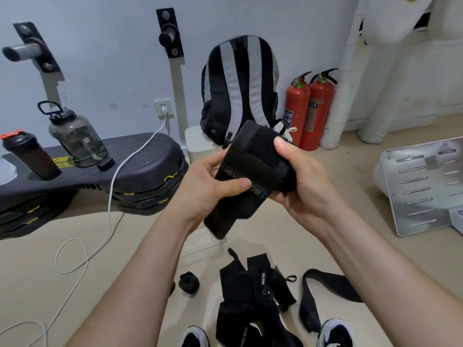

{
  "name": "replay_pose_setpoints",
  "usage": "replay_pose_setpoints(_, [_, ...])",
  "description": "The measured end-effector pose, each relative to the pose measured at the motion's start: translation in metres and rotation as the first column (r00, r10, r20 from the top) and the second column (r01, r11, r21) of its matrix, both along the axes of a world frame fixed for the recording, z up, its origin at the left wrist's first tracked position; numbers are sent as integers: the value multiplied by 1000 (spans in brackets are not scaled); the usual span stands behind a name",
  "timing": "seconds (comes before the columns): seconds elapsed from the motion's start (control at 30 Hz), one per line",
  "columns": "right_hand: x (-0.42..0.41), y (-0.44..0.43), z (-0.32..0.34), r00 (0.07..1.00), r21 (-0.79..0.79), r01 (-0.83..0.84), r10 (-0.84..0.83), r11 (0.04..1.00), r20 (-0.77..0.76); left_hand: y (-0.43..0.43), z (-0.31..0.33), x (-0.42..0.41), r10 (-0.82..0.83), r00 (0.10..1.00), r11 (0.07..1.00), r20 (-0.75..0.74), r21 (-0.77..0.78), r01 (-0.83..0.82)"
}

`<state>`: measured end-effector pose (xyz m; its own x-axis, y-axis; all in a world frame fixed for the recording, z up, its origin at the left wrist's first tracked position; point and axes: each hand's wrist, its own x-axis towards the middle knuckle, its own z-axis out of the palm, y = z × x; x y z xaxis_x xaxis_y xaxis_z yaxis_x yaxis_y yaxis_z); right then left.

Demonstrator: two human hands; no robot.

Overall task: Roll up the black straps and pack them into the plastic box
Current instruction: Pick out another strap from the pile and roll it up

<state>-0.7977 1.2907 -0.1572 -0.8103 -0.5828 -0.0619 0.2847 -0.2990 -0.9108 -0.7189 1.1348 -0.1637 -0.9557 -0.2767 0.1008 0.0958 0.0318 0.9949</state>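
- Gripping a black strap from both sides, the two hands meet in the middle of the frame, above the floor.
- The left hand holds the strap's lower part, with the thumb laid over the white lettering and the fingers curled underneath.
- The right hand holds the upper right part, with the thumb pressed on the top edge and the fingers wrapped behind.
- The strap lies slanted from upper right to lower left, and its loose end hangs below the left hand.
- A clear plastic box sits on the floor just below the hands, partly hidden by the hanging end and the left forearm.
- One rolled strap stands on the floor in the lower middle, beside the box.
- A heap of loose straps lies to the right of it, between two shoes at the bottom edge.
- A backpack leans against the wall at the upper middle, with two fire extinguishers to its right.
- At the left, a water jug and a shaker bottle stand on a dark bench.
- A white cable runs down from a wall socket.
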Motion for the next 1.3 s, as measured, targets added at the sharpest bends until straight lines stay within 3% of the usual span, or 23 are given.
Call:
replay_pose_setpoints(0.17, [3, -1, 1, 1000, 76, 7, -9, 997, 27, -3, -1, 0, 19, 999, 998, -34, -58, -20])
replay_pose_setpoints(0.33, [5, 0, 3, 987, 80, -35, 22, 996, 159, -4, 0, 1, -4, 997, 994, -72, -110, -4])
replay_pose_setpoints(0.5, [5, 0, 2, 919, 37, -192, 166, 981, 356, -11, 1, 1, -85, 992, 996, -93, -39, 81])
replay_pose_setpoints(0.63, [11, -3, -6, 857, 10, -322, 287, 947, 429, -7, 0, 1, -192, 978, 976, -79, 92, 199])
replay_pose_setpoints(0.73, [5, -1, -4, 902, 182, -368, 302, 912, 310, -2, 2, 2, -141, 986, 975, -92, 162, 155])
replay_pose_setpoints(0.8, [-5, 3, -1, 978, 404, -202, 202, 892, 44, 0, 1, 2, -81, 995, 976, -55, 198, 91])
replay_pose_setpoints(0.87, [-13, 6, -1, 974, 400, -84, 160, 913, -160, 4, 0, 0, -48, 999, 973, 12, 227, 45])
replay_pose_setpoints(0.93, [-13, 7, -3, 935, 309, -169, 251, 936, -249, 10, -3, -3, -47, 997, 975, 61, 221, 32])
replay_pose_setpoints(1.17, [-20, 10, -7, 926, 205, -197, 250, 959, -281, 10, 1, -1, -117, 988, 985, 97, 141, 103])
replay_pose_setpoints(1.3, [-23, 16, -3, 966, 87, -158, 173, 984, -194, 4, 8, 5, -82, 990, 995, 113, -39, 87])
